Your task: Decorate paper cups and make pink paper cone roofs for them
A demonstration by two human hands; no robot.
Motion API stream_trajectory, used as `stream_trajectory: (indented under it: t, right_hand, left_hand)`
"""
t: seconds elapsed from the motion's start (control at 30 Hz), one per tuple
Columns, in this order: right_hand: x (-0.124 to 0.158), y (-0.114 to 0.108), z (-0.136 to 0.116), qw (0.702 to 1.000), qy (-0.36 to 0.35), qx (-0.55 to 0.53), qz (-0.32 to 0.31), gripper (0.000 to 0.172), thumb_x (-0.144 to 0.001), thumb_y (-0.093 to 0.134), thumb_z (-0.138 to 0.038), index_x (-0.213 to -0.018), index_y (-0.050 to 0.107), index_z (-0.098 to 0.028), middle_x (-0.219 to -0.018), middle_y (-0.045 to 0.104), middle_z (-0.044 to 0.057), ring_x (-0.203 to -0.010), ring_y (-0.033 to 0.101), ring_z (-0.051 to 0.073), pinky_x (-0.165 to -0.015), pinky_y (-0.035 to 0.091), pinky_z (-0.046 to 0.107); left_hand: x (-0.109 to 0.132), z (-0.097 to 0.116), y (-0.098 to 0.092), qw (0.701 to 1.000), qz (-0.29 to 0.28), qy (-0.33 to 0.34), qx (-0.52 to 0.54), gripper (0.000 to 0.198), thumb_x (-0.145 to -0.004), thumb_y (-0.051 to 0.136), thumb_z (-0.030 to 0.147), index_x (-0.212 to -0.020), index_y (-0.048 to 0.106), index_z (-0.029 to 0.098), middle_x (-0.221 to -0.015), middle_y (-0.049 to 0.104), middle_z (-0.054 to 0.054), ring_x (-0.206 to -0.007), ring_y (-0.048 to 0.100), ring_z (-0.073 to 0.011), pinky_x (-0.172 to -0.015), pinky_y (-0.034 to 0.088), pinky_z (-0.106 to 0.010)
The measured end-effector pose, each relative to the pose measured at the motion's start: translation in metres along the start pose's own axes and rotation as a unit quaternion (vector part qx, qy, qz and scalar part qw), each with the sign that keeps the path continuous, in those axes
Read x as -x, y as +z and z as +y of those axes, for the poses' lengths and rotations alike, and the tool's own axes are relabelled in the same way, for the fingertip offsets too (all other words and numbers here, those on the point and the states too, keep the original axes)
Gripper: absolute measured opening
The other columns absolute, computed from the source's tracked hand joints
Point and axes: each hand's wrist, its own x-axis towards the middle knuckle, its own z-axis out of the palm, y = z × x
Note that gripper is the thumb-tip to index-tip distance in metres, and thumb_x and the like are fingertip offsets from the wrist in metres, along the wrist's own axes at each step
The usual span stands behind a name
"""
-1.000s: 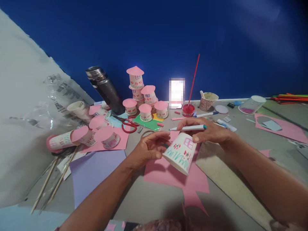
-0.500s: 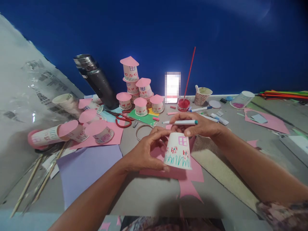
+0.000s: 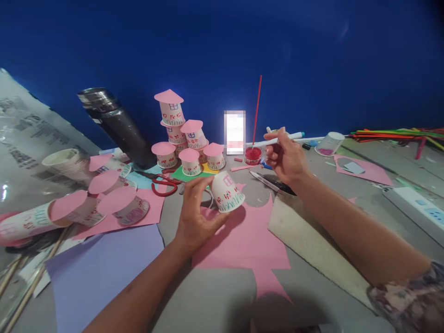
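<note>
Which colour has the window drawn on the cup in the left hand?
The window is pinkish purple, best seen in the head view.

My grey table, bearing a cut pink sheet; purple paper to its left, beige slab right.

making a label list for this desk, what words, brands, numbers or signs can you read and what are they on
No text is readable.
Plastic wrapping at left: dark print, too blurred.
Black-tipped pen lying down: any print too small.
Bright screen: pixelated, unreadable.
Cup in the left hand: drawings, no words visible.
</note>
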Motion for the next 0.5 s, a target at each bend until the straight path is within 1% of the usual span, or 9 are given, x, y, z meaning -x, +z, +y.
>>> stream_trajectory:
  t: [0.1,0.17,0.23,0.3,0.37,0.43,0.47,0.5]
  right_hand:
    - [-0.008,-0.004,-0.008,0.999,-0.046,0.013,0.012,0.057,-0.079,0.07,-0.079,-0.09,0.07,-0.024,-0.062,0.056,-0.004,-0.048,0.042,0.009,-0.042,0.03,0.027]
    - [-0.017,-0.007,-0.015,0.997,-0.067,0.02,0.018,0.057,-0.081,0.066,-0.08,-0.093,0.069,-0.024,-0.064,0.059,-0.003,-0.049,0.045,0.009,-0.042,0.031,0.027]
    - [-0.024,-0.008,-0.024,0.997,-0.074,0.019,0.023,0.055,-0.082,0.066,-0.079,-0.093,0.068,-0.025,-0.066,0.061,-0.003,-0.05,0.047,0.01,-0.042,0.032,0.028]
    - [-0.023,-0.006,-0.034,0.997,-0.075,0.019,0.023,0.05,-0.083,0.071,-0.073,-0.092,0.069,-0.025,-0.066,0.061,-0.002,-0.05,0.047,0.01,-0.041,0.031,0.026]
    - [-0.008,-0.003,-0.04,0.996,-0.075,0.039,0.005,0.042,-0.083,0.077,-0.064,-0.09,0.07,-0.023,-0.067,0.062,-0.002,-0.05,0.046,0.009,-0.04,0.03,0.024]
    - [0.018,0.001,-0.04,0.991,-0.074,0.1,-0.042,0.034,-0.086,0.079,-0.054,-0.09,0.073,-0.021,-0.068,0.065,0.0,-0.05,0.046,0.008,-0.041,0.031,0.023]
    - [0.033,0.001,-0.038,0.984,-0.072,0.147,-0.069,0.031,-0.087,0.078,-0.051,-0.088,0.075,-0.02,-0.067,0.066,0.001,-0.049,0.045,0.008,-0.041,0.031,0.024]
    - [0.048,0.001,-0.035,0.974,-0.071,0.191,-0.103,0.03,-0.09,0.074,-0.05,-0.091,0.076,-0.02,-0.069,0.069,0.002,-0.049,0.046,0.009,-0.041,0.032,0.024]
  left_hand:
    - [-0.002,-0.003,-0.001,0.998,0.038,-0.046,0.016,0.077,-0.073,0.089,0.025,-0.141,0.054,0.035,-0.145,0.047,-0.007,-0.135,0.046,-0.0316,-0.114,0.041,-0.046]
    - [-0.004,-0.005,-0.002,0.995,0.053,-0.075,0.03,0.074,-0.077,0.087,0.03,-0.142,0.052,0.034,-0.144,0.048,-0.007,-0.131,0.05,-0.0292,-0.112,0.042,-0.045]
    - [-0.005,-0.005,-0.002,0.995,0.062,-0.074,0.027,0.072,-0.076,0.087,0.03,-0.14,0.054,0.032,-0.141,0.051,-0.007,-0.13,0.052,-0.0283,-0.11,0.043,-0.043]
    - [-0.007,-0.004,-0.002,0.996,0.068,-0.057,0.017,0.072,-0.071,0.09,0.028,-0.136,0.057,0.031,-0.139,0.052,-0.007,-0.131,0.051,-0.0289,-0.11,0.043,-0.042]
    - [-0.008,-0.004,-0.003,0.996,0.076,-0.047,0.007,0.073,-0.071,0.09,0.028,-0.135,0.057,0.03,-0.138,0.051,-0.007,-0.131,0.051,-0.0294,-0.108,0.045,-0.043]
    - [-0.009,-0.006,-0.005,0.995,0.089,-0.036,-0.027,0.072,-0.074,0.087,0.029,-0.137,0.054,0.029,-0.137,0.052,-0.008,-0.129,0.052,-0.0295,-0.106,0.047,-0.044]
    - [-0.008,-0.008,-0.005,0.994,0.096,-0.017,-0.054,0.071,-0.075,0.087,0.028,-0.138,0.052,0.029,-0.137,0.052,-0.009,-0.129,0.053,-0.0297,-0.106,0.047,-0.046]
    - [-0.008,-0.009,-0.005,0.992,0.096,0.018,-0.083,0.071,-0.076,0.086,0.028,-0.138,0.051,0.028,-0.136,0.053,-0.01,-0.128,0.053,-0.0301,-0.107,0.047,-0.047]
